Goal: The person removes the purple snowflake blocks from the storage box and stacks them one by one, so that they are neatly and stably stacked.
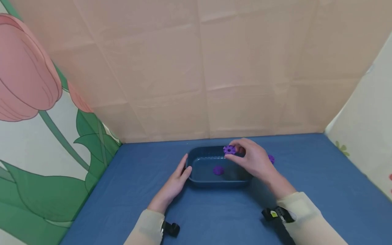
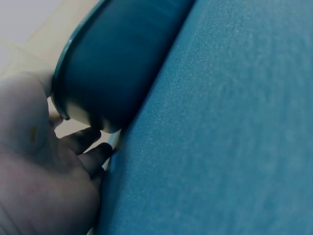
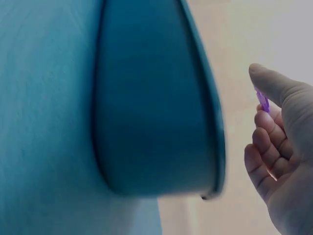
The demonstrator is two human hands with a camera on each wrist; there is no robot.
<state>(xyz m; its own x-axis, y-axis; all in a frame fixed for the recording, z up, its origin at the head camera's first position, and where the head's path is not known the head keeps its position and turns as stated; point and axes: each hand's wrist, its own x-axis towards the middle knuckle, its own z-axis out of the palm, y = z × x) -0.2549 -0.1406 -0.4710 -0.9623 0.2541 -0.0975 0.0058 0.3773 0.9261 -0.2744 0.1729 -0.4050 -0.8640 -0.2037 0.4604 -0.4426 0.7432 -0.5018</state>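
Note:
A dark blue rectangular tray stands on the table, and a purple toothed plastic disc lies on its floor. My left hand holds the tray's left end, thumb at the rim and fingers along the outer wall; the left wrist view shows the fingertips low against the tray wall. Above the back right part of the tray, my right hand pinches another purple notched disc between thumb and index finger. In the right wrist view that disc shows edge-on, higher than the tray rim.
A further purple disc lies on the table right of the tray, partly covered by my right hand. Blue cloth covers the table. Behind it rises a beige sheet, with a tulip-patterned wall on the left and a pale wall on the right.

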